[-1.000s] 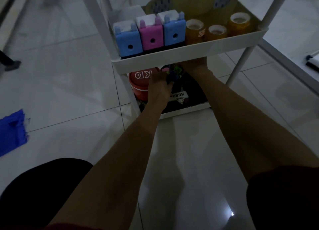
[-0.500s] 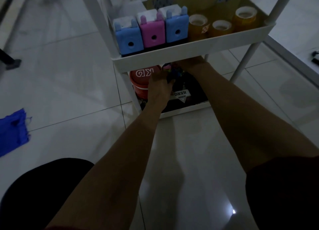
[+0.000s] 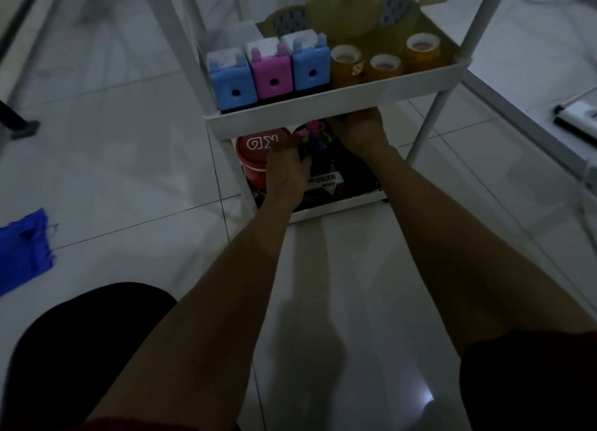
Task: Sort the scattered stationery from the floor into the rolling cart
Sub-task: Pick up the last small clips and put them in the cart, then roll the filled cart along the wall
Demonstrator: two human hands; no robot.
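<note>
- The pot (image 3: 318,154) stands on the bottom shelf (image 3: 339,209) of the cart (image 3: 323,107), between the two hands.
- The left grip (image 3: 286,168) is clasped on the pot's near left side, fingers curled against it.
- The right grip (image 3: 358,133) lies just beside the pot's right side. Its fingers are hidden under the tray rim above, so whether it is grasping anything cannot be told.
- The pot is dark and upright, with pink, blue and green bits (image 3: 313,136) bunched at its mouth; what they are is too blurred to tell.
- A red tub (image 3: 255,149) sits just left of the pot and a black box (image 3: 329,181) marked HERO just in front.
- The tray above holds three sharpeners (image 3: 273,73) and amber tape rolls (image 3: 384,65).
- A blue cloth (image 3: 22,249) lies on the floor (image 3: 129,172), well apart from the cart.
</note>
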